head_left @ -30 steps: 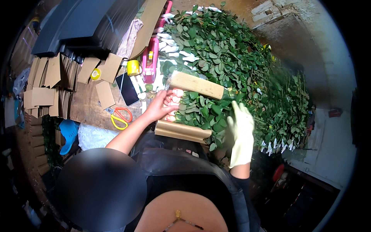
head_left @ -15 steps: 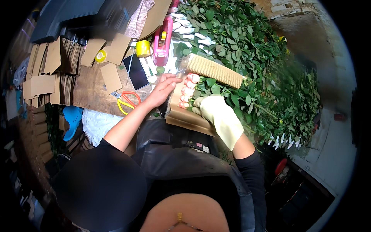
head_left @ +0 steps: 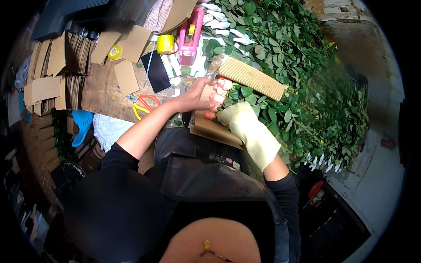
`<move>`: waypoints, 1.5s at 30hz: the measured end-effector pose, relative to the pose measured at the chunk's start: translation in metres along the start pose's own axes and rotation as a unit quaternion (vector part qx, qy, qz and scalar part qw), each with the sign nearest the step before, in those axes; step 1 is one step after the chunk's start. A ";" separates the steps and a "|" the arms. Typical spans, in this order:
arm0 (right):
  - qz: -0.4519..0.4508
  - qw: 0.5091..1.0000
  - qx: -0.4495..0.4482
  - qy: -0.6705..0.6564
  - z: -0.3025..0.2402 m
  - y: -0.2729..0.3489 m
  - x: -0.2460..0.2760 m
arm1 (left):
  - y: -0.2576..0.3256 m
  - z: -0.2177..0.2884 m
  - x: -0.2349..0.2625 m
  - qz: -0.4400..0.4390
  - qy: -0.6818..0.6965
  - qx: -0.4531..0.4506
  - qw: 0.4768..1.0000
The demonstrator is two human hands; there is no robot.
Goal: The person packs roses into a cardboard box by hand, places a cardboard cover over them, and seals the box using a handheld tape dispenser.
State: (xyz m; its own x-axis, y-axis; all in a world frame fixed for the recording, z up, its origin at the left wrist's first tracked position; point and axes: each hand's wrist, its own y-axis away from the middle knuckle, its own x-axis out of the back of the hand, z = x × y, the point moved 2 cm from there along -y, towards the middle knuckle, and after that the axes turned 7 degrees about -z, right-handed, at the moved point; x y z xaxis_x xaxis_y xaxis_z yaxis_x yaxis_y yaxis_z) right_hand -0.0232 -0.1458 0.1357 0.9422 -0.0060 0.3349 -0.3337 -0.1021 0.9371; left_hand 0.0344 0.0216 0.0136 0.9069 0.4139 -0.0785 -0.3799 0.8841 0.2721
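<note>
Pale pink roses [head_left: 220, 91] lie in a row with their leafy stems to the right. They rest on a sheet of corrugated cardboard, whose far flap [head_left: 252, 79] stands raised and whose near flap [head_left: 215, 131] is folded up toward me. Bare, my left hand [head_left: 193, 99] cups the rose heads from the left, thumb on the near side and fingers on the far side. My right hand [head_left: 240, 119], in a pale yellow glove, is closed around the stems just below the blooms. Its fingertips are partly hidden by leaves.
A big heap of leafy rose stems [head_left: 280, 57] fills the right. Left of the bunch lie a phone [head_left: 156, 72], scissors [head_left: 144, 106], a pink tape dispenser [head_left: 189, 41] and a yellow tape roll [head_left: 165, 44]. Cardboard pieces [head_left: 57, 55] are stacked at far left.
My left hand has moved from the cardboard's left edge onto the rose heads, its thumb now on the near side. The gloved right hand has shifted slightly left and up.
</note>
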 end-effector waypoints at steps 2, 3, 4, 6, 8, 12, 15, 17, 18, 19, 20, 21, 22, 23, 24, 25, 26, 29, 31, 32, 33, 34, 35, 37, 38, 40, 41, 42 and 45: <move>-0.012 0.997 0.025 0.071 -0.006 0.006 0.006 | 0.000 0.003 -0.002 0.007 -0.053 -0.001 0.999; 0.004 0.995 0.042 0.096 -0.004 0.004 0.003 | -0.001 0.007 -0.007 0.020 -0.124 -0.008 0.992; 0.021 0.991 0.058 0.120 -0.001 0.000 -0.002 | -0.001 0.009 -0.010 0.033 -0.195 -0.014 0.980; 0.068 0.986 0.099 0.118 0.004 0.002 -0.006 | -0.001 0.010 -0.013 0.040 -0.213 -0.024 0.976; 0.130 0.978 0.149 0.065 0.011 0.013 -0.010 | 0.000 0.011 -0.014 0.041 -0.224 -0.025 0.973; 0.379 0.906 0.139 -0.126 0.019 0.041 -0.024 | 0.002 0.013 -0.012 0.041 -0.231 -0.039 0.971; 0.284 0.956 0.036 -0.064 0.012 0.017 -0.026 | 0.003 0.012 -0.012 0.037 -0.237 -0.050 0.970; 0.348 0.934 0.083 -0.014 0.018 -0.002 -0.038 | 0.002 0.014 -0.012 0.034 -0.248 -0.047 0.967; 0.351 0.932 0.094 0.011 0.016 -0.004 -0.039 | 0.002 0.012 -0.012 0.043 -0.222 -0.032 0.973; 0.354 0.929 0.104 0.035 0.014 -0.004 -0.039 | 0.001 0.011 -0.012 0.052 -0.197 -0.018 0.979; 0.358 0.929 0.088 0.043 0.011 -0.004 -0.040 | 0.000 0.010 -0.012 0.060 -0.171 -0.004 0.983; 0.339 0.936 0.086 0.047 0.011 -0.005 -0.039 | -0.001 0.005 -0.012 0.073 -0.170 -0.019 0.983; 0.320 0.942 0.084 0.051 0.012 -0.007 -0.038 | -0.003 0.001 -0.012 0.086 -0.168 -0.034 0.981; 0.301 0.949 0.080 0.055 0.013 -0.008 -0.037 | -0.004 -0.004 -0.013 0.099 -0.165 -0.050 0.980; 0.330 0.940 0.090 0.016 0.017 -0.001 -0.037 | -0.002 -0.001 -0.017 0.123 -0.156 -0.067 0.978; 0.357 0.928 0.106 -0.021 0.019 0.013 -0.037 | 0.001 -0.002 -0.019 0.134 -0.163 -0.075 0.975; 0.383 0.914 0.122 -0.058 0.019 0.025 -0.034 | 0.004 -0.002 -0.020 0.146 -0.171 -0.083 0.971; 0.450 0.890 0.021 -0.067 0.015 0.025 -0.028 | 0.004 -0.008 -0.025 0.157 -0.176 -0.119 0.964; 0.455 0.890 0.008 -0.009 0.015 0.004 -0.034 | 0.002 -0.011 -0.025 0.144 -0.168 -0.129 0.967; 0.449 0.894 0.009 -0.005 0.014 -0.001 -0.036 | 0.001 -0.014 -0.026 0.138 -0.157 -0.121 0.970; 0.442 0.897 0.011 -0.001 0.013 -0.004 -0.037 | 0.001 -0.015 -0.027 0.131 -0.146 -0.112 0.974; 0.446 0.895 0.018 0.017 0.013 -0.006 -0.038 | 0.000 -0.016 -0.028 0.135 -0.133 -0.106 0.976; 0.450 0.892 0.024 0.034 0.013 -0.007 -0.039 | -0.001 -0.017 -0.028 0.148 -0.134 -0.099 0.975; 0.455 0.887 0.038 0.064 0.016 -0.009 -0.041 | -0.007 -0.018 -0.030 0.171 -0.139 -0.092 0.971; 0.454 0.886 0.047 0.075 0.018 -0.012 -0.042 | -0.009 -0.019 -0.031 0.187 -0.131 -0.082 0.970; 0.439 0.893 0.039 0.090 0.015 -0.002 -0.037 | -0.013 -0.020 -0.033 0.221 -0.115 -0.061 0.967; 0.441 0.897 0.023 0.029 0.015 0.009 -0.036 | -0.014 -0.020 -0.034 0.217 -0.114 -0.054 0.968; 0.441 0.897 0.015 -0.033 0.013 0.018 -0.032 | -0.012 -0.022 -0.032 0.218 -0.116 -0.042 0.968; 0.365 0.920 -0.048 -0.132 0.017 0.015 -0.025 | -0.011 -0.021 -0.031 0.221 -0.110 -0.059 0.967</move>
State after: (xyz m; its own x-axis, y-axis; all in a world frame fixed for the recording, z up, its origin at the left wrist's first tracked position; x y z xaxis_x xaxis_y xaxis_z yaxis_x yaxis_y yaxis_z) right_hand -0.0508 -0.1643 0.1399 0.4351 -0.2811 0.8554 -0.8702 0.1126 0.4796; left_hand 0.0061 0.0034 -0.0074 0.6632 0.7120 0.2307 -0.7456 0.6553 0.1209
